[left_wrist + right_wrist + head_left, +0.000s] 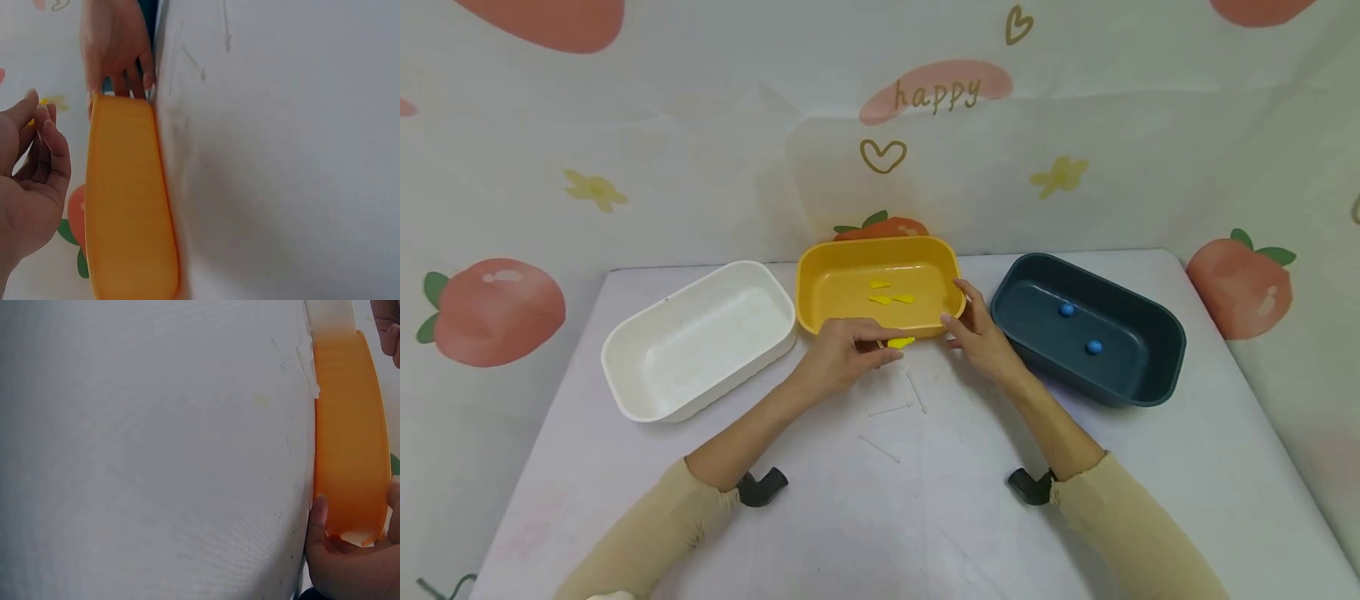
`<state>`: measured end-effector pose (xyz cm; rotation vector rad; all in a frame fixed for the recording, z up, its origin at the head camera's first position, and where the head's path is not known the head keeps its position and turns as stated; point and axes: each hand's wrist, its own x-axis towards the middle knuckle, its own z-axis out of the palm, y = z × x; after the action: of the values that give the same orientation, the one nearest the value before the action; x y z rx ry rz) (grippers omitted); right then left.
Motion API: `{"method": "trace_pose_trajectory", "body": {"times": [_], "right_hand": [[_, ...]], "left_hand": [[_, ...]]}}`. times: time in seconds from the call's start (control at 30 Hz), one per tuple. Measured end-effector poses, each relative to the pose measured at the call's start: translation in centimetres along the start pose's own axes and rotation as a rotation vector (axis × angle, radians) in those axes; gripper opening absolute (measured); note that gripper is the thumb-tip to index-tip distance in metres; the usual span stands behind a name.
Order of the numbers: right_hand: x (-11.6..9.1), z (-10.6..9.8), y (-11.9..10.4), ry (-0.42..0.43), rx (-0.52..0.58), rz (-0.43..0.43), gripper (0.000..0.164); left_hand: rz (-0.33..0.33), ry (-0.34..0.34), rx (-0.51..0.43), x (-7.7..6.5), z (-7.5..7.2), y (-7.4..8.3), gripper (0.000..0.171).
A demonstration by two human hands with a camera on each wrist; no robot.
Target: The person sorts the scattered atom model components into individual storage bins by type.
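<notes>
A bright yellow piece (900,342) sits pinched between fingers of the left hand (844,352); the right hand (987,337) grips the yellow tray (842,271) beside them.

The middle tray (831,287) is plain warm yellow in the head view and deeper orange in both wrist views. The small pieces (904,299) inside it are bright lemon yellow, as is the held piece (900,342). One side tray (700,350) is solid white; the other (1037,329) is dark teal-blue, with bright blue balls (1094,347). The sticks (891,409) are whitish, the tabletop (850,533) pale with a lilac tint, the sleeves (647,525) beige, the wrist gadgets (763,488) black. The white backdrop (700,150) is printed with orange-red fruit (501,312), green leaves, yellow flowers (1060,177), golden-brown hearts and a golden-brown "happy" on pink.
</notes>
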<state>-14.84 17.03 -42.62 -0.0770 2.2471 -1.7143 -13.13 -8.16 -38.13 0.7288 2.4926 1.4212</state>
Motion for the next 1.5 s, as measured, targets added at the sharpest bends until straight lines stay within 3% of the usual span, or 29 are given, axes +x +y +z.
{"method": "trace_pose_trajectory", "body": {"times": [0.23, 0.33, 0.47, 0.7, 1.13, 1.5], "right_hand": [[-0.1, 0.0, -0.4, -0.003, 0.022, 0.017, 0.065], [-0.6, 0.0, -1.6, -0.014, 0.027, 0.022, 0.065], [-0.9, 0.0, -2.2, -0.02, 0.026, 0.02, 0.065], [0.0, -0.1, 0.1, -0.004, 0.007, -0.004, 0.065], [0.0, -0.1, 0.1, 0.0, -0.01, -0.001, 0.065], [0.0, -0.2, 0.1, 0.0, -0.011, 0.005, 0.065]], "left_hand": [[0.01, 0.058, 0.13, 1.6, -1.1, -0.4, 0.03], [-0.004, 0.058, 0.145, 2.2, -1.5, -0.8, 0.03], [-0.047, 0.051, 0.132, 2.9, -1.9, -1.3, 0.029], [-0.161, 0.028, 0.133, 4.4, -2.4, -2.1, 0.026], [-0.208, 0.065, 0.062, 6.4, -2.6, -3.5, 0.024], [-0.279, -0.034, 0.117, 7.8, -2.7, -4.6, 0.023]]}}
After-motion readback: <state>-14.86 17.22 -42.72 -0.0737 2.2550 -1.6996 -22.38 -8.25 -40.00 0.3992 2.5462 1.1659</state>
